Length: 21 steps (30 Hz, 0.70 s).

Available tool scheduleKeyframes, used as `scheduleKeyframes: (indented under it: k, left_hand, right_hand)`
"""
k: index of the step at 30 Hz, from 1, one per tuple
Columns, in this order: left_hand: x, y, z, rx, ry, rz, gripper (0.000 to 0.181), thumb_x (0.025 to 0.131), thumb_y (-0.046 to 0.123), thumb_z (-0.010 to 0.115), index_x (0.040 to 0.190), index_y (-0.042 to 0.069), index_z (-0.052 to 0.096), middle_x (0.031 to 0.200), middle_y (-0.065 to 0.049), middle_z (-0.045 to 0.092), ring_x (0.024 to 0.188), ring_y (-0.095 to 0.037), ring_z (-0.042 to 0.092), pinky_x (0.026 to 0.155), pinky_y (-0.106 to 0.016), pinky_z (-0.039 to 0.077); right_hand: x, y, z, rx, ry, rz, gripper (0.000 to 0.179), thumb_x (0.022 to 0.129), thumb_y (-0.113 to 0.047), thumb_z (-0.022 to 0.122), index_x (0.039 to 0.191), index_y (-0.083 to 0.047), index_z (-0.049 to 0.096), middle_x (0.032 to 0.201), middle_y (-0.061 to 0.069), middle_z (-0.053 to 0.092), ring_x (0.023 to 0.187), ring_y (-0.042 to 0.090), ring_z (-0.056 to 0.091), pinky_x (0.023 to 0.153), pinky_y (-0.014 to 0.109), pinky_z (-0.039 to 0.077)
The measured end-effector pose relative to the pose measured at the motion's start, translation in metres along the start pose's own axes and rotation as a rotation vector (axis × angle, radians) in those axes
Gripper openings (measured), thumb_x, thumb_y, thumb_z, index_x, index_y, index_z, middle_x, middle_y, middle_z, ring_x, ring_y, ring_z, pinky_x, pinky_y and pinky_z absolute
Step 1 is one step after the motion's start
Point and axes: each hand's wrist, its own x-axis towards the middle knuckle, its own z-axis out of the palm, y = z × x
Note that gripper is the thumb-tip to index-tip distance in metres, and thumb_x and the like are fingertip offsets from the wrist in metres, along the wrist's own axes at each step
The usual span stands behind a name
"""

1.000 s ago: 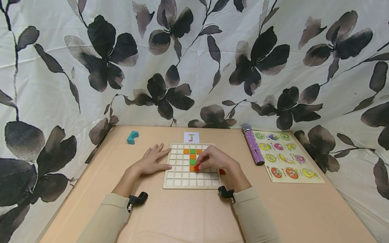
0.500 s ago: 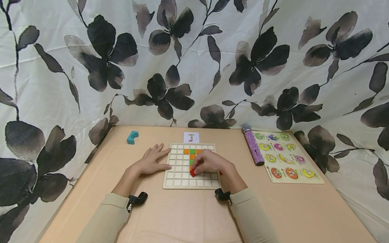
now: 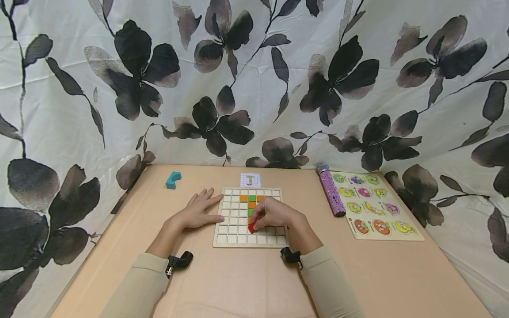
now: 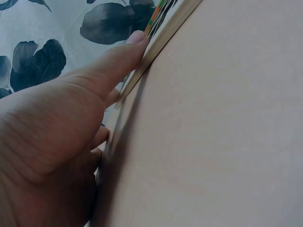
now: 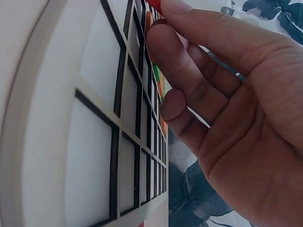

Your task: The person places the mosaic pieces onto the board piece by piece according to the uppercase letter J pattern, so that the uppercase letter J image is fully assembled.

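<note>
A square grid board (image 3: 230,240) with white cells lies on the table. Orange and green tiles (image 3: 252,205) fill some of its cells, in a row near the top with a column running down from it. Between thumb and fingers, my right hand (image 3: 276,212) pinches a red tile (image 3: 251,228) at the lower end of that column. In the right wrist view only a bit of the red tile (image 5: 154,4) shows at the top edge. My left hand (image 3: 199,210) lies with fingers spread beside the board, its thumb (image 4: 128,49) resting on the board's left edge.
A small card (image 3: 250,179) with a coloured grid pattern lies behind the board. The blue arched block (image 3: 172,180) sits at the back left. To the right are a purple glittery tube (image 3: 332,190) and a fruit picture board (image 3: 379,212). A floral cloth (image 3: 278,88) hangs behind.
My right hand has moved slightly left and down with the red tile, from beside the column to just below its lowest orange tile. The left hand has stayed put.
</note>
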Motion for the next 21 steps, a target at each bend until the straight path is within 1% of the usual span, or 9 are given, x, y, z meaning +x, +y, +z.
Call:
scheduleKeyframes:
  k: [4,10,21]
  left_hand:
    - [-0.0001,-0.0004,0.0002,0.003,0.000,-0.001,0.088,0.091,0.060,0.072,0.161,0.017,0.041,0.172,-0.026,0.015,0.160,-0.049,0.004,0.127,-0.067,0.000]
    - [-0.0008,0.0000,0.0000,0.002,-0.002,-0.005,0.088,0.091,0.061,0.072,0.161,0.017,0.041,0.172,-0.026,0.014,0.160,-0.050,0.004,0.127,-0.067,0.000]
    - [-0.0009,0.0014,-0.0005,-0.010,0.000,-0.006,0.087,0.092,0.058,0.073,0.161,0.017,0.041,0.172,-0.026,0.014,0.160,-0.049,0.003,0.127,-0.067,0.000]
  right_hand:
    - [-0.0005,-0.0015,0.0000,0.005,-0.003,0.009,0.012,0.082,-0.001,0.087,0.090,-0.008,0.082,0.081,0.001,0.077,0.071,0.011,0.065,0.067,0.023,0.055]
    - [0.0000,-0.0018,0.0007,0.001,-0.017,0.042,0.012,0.082,-0.002,0.087,0.089,-0.010,0.081,0.078,-0.002,0.075,0.069,0.009,0.062,0.066,0.023,0.054]
    - [0.0007,-0.0004,0.0002,-0.009,-0.035,0.034,0.011,0.083,-0.005,0.087,0.090,-0.009,0.079,0.077,-0.003,0.073,0.067,0.007,0.061,0.063,0.022,0.053]
